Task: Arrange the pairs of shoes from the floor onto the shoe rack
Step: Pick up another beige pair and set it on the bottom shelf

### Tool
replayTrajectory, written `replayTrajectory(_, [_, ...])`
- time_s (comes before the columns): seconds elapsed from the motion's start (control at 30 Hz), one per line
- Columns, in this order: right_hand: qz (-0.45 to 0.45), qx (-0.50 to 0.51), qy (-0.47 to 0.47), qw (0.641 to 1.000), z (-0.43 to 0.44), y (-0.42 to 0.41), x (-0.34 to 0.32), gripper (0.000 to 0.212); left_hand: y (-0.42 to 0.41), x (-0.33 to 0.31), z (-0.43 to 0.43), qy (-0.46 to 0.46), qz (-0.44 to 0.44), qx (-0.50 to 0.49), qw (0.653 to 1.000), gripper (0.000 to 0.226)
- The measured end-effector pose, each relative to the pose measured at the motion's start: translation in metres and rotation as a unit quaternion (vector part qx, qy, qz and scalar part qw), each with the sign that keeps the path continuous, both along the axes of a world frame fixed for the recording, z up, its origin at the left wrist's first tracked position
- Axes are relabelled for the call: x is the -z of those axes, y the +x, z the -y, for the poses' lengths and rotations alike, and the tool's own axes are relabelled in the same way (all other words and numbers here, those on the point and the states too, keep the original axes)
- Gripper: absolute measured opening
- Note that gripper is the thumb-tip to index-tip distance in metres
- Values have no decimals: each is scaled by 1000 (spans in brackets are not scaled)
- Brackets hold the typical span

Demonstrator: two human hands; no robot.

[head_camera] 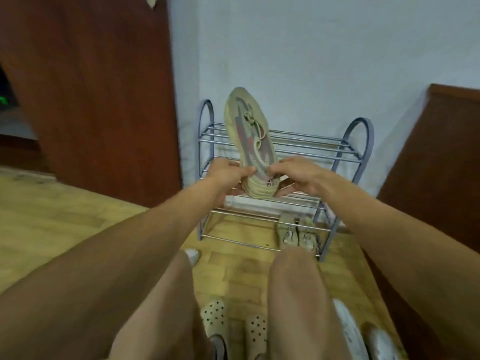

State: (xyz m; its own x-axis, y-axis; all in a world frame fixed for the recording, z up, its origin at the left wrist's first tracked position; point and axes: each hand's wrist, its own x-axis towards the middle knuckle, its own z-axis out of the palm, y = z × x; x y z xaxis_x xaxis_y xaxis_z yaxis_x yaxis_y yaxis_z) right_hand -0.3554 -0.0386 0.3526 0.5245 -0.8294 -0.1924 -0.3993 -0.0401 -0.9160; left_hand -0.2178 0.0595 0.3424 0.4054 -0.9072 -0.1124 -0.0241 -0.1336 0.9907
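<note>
Now both arms reach forward: the left hand (228, 172) and right hand (298, 175) grip a sneaker (250, 133) by its heel, toe up, before the shoe rack (358, 141).

To your left stands a dark reddish-brown wooden door (98, 100), with a pale scrap (152, 1) at its top edge. Past it, at the far left, you can see a small green glow (4, 101). Ahead of you is a pale bluish wall (311, 61). On your right a brown wooden panel (436, 165) meets that wall. Light wood-pattern flooring (52, 216) runs beneath you.
</note>
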Motion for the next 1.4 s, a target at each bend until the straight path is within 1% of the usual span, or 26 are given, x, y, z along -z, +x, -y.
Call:
replayTrajectory(0.07, [-12,-28,-6,1000,-10,34,-5,21,30,-3,-17,0,-1,-31,1000,16])
replayTrajectory(0.13, [-29,-58,-5,998,-23,68,-5,20,61,3,-34,6,-11,-63,998,12])
replayTrajectory(0.17, [-40,-72,1,997,-30,86,-2,20,77,7,-43,9,-18,-84,996,14])
replayTrajectory(0.23, [-57,-97,24,993,-44,122,8,27,107,20,-61,25,-35,-127,991,29])
replayTrajectory(0.27, [-62,-109,38,991,-53,139,16,32,122,27,-71,33,-48,-147,987,30])
replayTrajectory(0.33, [-74,-129,62,987,-72,172,36,39,147,45,-91,54,-70,-175,981,19])
replayTrajectory(0.4, [-79,-139,84,983,-91,197,60,42,168,68,-112,82,-80,-186,976,17])
replayTrajectory(0.53, [-74,-126,144,979,-124,232,124,55,194,125,-151,106,-114,-202,967,35])
replayTrajectory(0.67, [-93,-99,216,967,-163,242,192,45,207,197,-187,144,-149,-205,957,47])
replayTrajectory(0.7, [-101,-89,237,962,-172,242,208,43,206,214,-197,156,-155,-201,955,42])
replayTrajectory(0.77, [-116,-67,270,954,-188,241,237,46,203,247,-218,186,-170,-195,948,26])
replayTrajectory(0.87, [-138,-47,284,948,-210,243,281,41,203,294,-248,236,-175,-209,933,12])
replayTrajectory(0.9, [-147,-49,288,945,-217,244,295,39,204,309,-256,252,-162,-221,928,10])
replayTrajectory(0.93, [-159,-52,293,941,-225,245,309,41,206,325,-265,276,-124,-236,923,9])
replayTrajectory(0.97, [-174,-58,296,938,-233,246,324,46,209,340,-274,317,-46,-239,917,11])
replayTrajectory(1.0, [-189,-67,295,934,-241,245,337,51,212,356,-286,371,71,-230,897,19])
replayTrajectory(1.03, [-202,-73,296,931,-250,242,349,55,213,369,-298,424,189,-212,860,34])
replayTrajectory(1.07, [-214,-77,300,926,-257,237,361,57,215,379,-310,454,264,-200,827,49])
replayTrajectory(1.1, [-223,-78,310,921,-263,231,372,56,218,389,-323,466,300,-198,808,59])
replayTrajectory(1.13, [-230,-73,325,914,-269,224,384,53,221,396,-334,483,293,-210,798,64])
replayTrajectory(1.17, [-238,-64,335,910,-275,217,394,50,225,400,-343,496,267,-238,791,66])
replayTrajectory(1.23, [-272,-66,310,909,-283,206,406,46,238,410,-362,522,216,-291,773,62])
replayTrajectory(1.27, [-284,-76,287,912,-285,203,409,46,245,420,-374,531,215,-292,766,62])
replayTrajectory(1.33, [-290,-96,261,916,-286,204,408,46,257,435,-396,545,229,-264,762,65])
replayTrajectory(1.37, [-290,-108,255,916,-286,205,405,46,258,438,-402,553,222,-248,764,63])
replayTrajectory(1.4, [-291,-121,253,915,-285,207,402,46,260,441,-408,564,194,-247,764,60])
